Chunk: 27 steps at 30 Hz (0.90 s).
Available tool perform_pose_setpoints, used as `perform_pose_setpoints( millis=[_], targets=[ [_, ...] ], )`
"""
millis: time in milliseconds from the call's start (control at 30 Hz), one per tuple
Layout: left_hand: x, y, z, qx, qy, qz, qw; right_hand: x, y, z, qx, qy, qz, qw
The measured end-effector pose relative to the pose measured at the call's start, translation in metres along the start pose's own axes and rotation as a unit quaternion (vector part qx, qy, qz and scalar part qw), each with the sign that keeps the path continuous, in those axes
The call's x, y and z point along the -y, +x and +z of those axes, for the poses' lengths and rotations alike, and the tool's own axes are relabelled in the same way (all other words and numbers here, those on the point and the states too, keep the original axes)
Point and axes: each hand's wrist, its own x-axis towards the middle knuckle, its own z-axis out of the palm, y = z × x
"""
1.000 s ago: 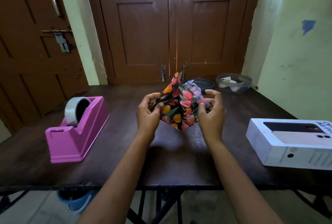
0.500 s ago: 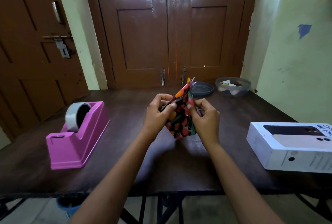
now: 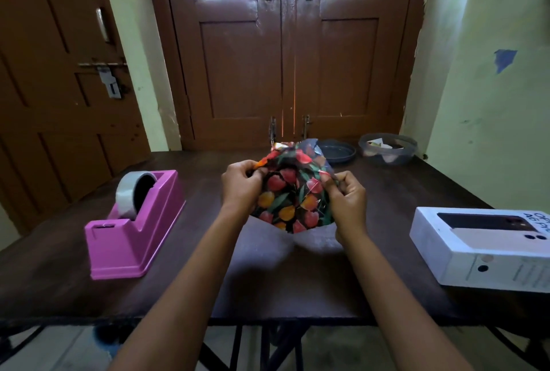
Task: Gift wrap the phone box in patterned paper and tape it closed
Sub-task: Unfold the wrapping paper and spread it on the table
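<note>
A folded sheet of patterned paper (image 3: 290,195), dark with red and orange tulips, hangs in the air above the middle of the dark wooden table (image 3: 297,287). My left hand (image 3: 241,184) pinches its left edge and my right hand (image 3: 346,201) pinches its right edge. The paper is partly spread between them, its lower corner pointing down. The white phone box (image 3: 488,248) lies flat on the table at the right, apart from both hands. A pink tape dispenser (image 3: 134,224) with a roll of tape stands at the left.
At the table's far edge sit a dark round lid (image 3: 339,151) and a clear plastic container (image 3: 387,149) with small items inside. Brown double doors stand behind the table, and a pale wall runs along the right side.
The paper, squeezed narrow between my hands half a second ago, is now spread wider. My hands have moved apart, each still gripping an edge.
</note>
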Motion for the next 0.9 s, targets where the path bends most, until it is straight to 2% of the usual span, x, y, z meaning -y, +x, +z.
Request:
perform_pose_setpoints(
  millis=[100,200,300,400,533,633,733,833,900],
  targets=[
    [0.0,0.001,-0.002,-0.009,-0.068,-0.043,0.997,0.0,0.002,-0.003,-0.02,0.047,0.058,0.997],
    [0.002,-0.001,-0.002,0.019,-0.015,-0.017,1.0,0.001,0.004,-0.004,-0.004,0.027,0.07,0.997],
    [0.006,-0.005,-0.002,0.062,0.051,0.004,0.997,0.002,0.002,-0.003,0.045,-0.007,0.066,0.997],
    [0.005,-0.009,0.0,0.05,0.078,0.019,0.995,0.004,-0.004,-0.001,0.078,-0.047,0.042,0.995],
    [0.0,-0.012,0.008,0.024,0.078,0.038,0.996,0.003,-0.009,0.0,0.072,-0.12,-0.03,0.99],
    [-0.001,-0.011,0.01,-0.009,0.084,0.038,0.996,0.002,-0.009,-0.002,0.086,-0.123,-0.048,0.987],
    [0.0,-0.009,0.006,-0.031,0.086,0.054,0.994,0.004,-0.01,-0.002,0.125,-0.102,-0.027,0.987],
    [0.002,-0.011,0.001,0.0,0.066,0.08,0.995,0.008,-0.01,-0.003,0.145,-0.081,0.018,0.986],
    [0.001,-0.013,-0.003,0.02,0.043,0.099,0.994,0.011,-0.013,-0.003,0.181,-0.03,0.057,0.981]
  ],
)
